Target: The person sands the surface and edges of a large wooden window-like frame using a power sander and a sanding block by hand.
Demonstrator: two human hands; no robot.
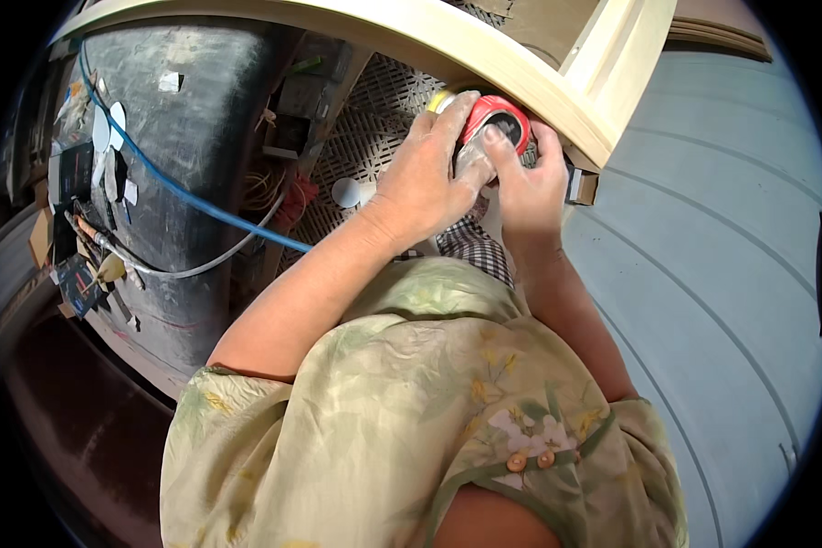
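Note:
My left hand, dusty on the fingers, is wrapped round a red, rounded tool that looks like a hand sander. Its dark and grey underside or inner part faces me, and a yellow edge shows beside my left fingers. My right hand grips the other side, with the thumb pressed on the tool's grey part and the fingers curled at its rim. Just beyond both hands runs a pale curved wooden frame. My hands cover much of the tool.
A blue hose crosses a dark padded surface at left and passes behind my left forearm. Tools, boxes and scraps lie along its far-left side. Round white discs lie on the patterned mat. Grey grooved panelling spreads at right.

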